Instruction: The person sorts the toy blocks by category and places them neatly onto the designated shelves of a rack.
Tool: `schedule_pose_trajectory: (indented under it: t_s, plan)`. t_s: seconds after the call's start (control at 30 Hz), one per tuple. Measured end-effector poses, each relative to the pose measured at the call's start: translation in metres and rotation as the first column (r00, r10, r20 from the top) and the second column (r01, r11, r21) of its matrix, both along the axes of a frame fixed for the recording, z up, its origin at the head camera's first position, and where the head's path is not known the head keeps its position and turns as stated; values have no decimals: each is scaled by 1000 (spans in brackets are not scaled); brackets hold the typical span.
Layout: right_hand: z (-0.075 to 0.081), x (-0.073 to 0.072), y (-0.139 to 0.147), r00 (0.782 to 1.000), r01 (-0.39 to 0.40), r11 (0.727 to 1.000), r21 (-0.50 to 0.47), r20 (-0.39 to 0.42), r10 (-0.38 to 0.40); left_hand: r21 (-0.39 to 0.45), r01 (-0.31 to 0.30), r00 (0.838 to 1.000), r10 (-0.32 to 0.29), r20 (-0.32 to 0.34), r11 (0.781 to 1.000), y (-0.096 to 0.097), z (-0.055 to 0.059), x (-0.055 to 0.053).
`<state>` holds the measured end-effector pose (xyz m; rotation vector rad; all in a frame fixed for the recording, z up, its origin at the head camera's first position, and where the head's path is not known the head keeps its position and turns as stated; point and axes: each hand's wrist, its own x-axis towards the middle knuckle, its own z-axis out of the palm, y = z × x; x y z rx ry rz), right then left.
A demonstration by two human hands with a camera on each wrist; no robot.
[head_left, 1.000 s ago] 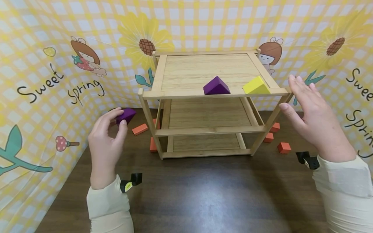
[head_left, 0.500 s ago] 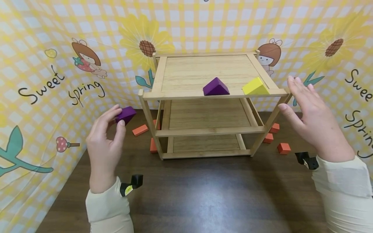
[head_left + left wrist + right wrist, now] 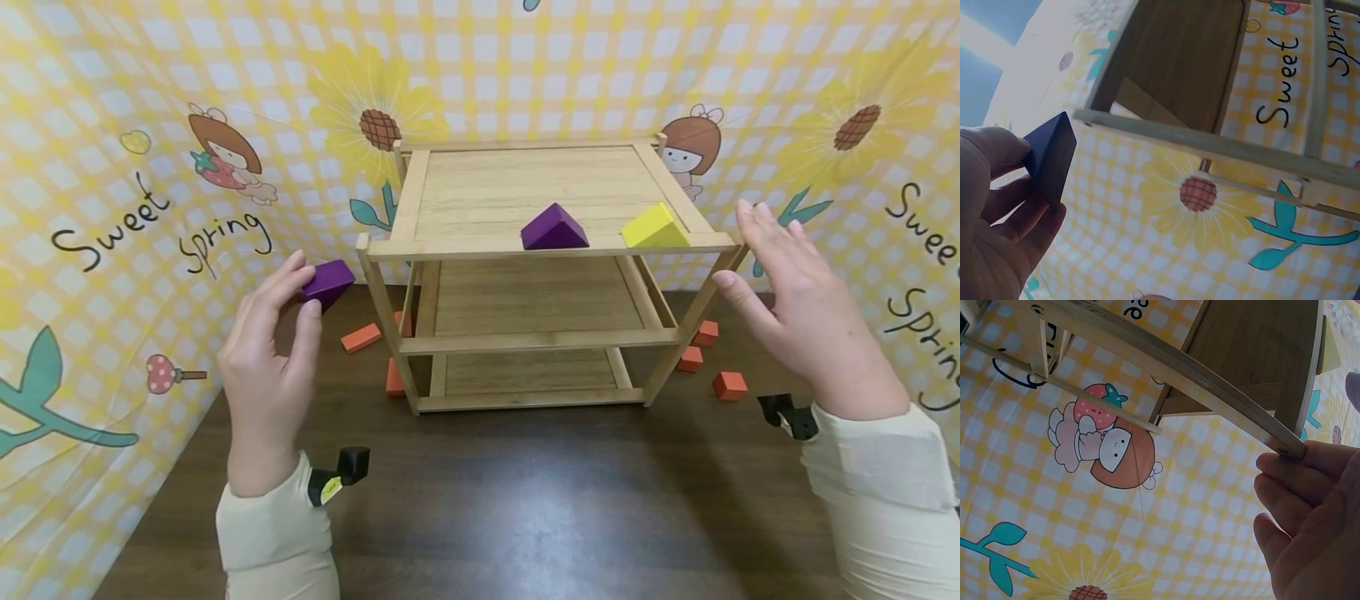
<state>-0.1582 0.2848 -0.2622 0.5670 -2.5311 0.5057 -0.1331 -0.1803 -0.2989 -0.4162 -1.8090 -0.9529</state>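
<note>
My left hand (image 3: pixel 266 362) pinches a purple triangular block (image 3: pixel 328 282) between thumb and fingers, left of a wooden three-tier rack (image 3: pixel 540 337) and apart from it. The left wrist view shows this block (image 3: pixel 1054 156) tilted, beside a corner of the rack. My right hand (image 3: pixel 813 321) has its fingers extended at the rack's front right corner; in the right wrist view the fingers (image 3: pixel 1294 472) rest against that corner. On the top shelf's front edge sit another purple triangular block (image 3: pixel 555 227) and, to its right, a yellow triangular block (image 3: pixel 655 227).
Orange blocks lie on the dark wooden surface (image 3: pixel 495 492) on both sides of the rack, such as one left block (image 3: pixel 362 337) and one right block (image 3: pixel 730 385). A yellow checked cloth (image 3: pixel 540 67) with printed flowers encloses the back and sides.
My left hand has risen slightly, lifting the purple triangular block a little. My right hand keeps its place at the rack corner. The whole head view has shifted slightly.
</note>
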Motion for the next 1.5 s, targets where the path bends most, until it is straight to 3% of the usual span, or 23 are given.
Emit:
schedule_pose_trajectory:
  t_s: [0.23, 0.53, 0.7, 0.97, 1.3, 1.5]
  plan:
    - [1, 0, -1, 1000, -1, 1000, 9, 9, 1, -41, 20, 998, -23, -53, 999, 13, 19, 4]
    - [1, 0, 0, 1000, -15, 1000, -1, -5, 15, -127, 86, 991, -98, -94, 988, 18, 30, -6]
    - [0, 0, 1, 1000, -14, 1000, -2, -8, 14, -195, 123, 985, -144, -96, 973, 24, 39, -11]
    - [0, 0, 1, 1000, -18, 1000, -1, -10, 18, -249, 148, 983, -170, -68, 957, 34, 48, -16]
    - [0, -1, 2, 1000, -24, 1000, -9, -16, 23, -345, 177, 975, -213, -69, 922, 46, 55, -29]
    - [0, 0, 2, 1000, -21, 1000, -11, -7, 21, -447, 161, 980, -196, -32, 880, 50, 57, -35]
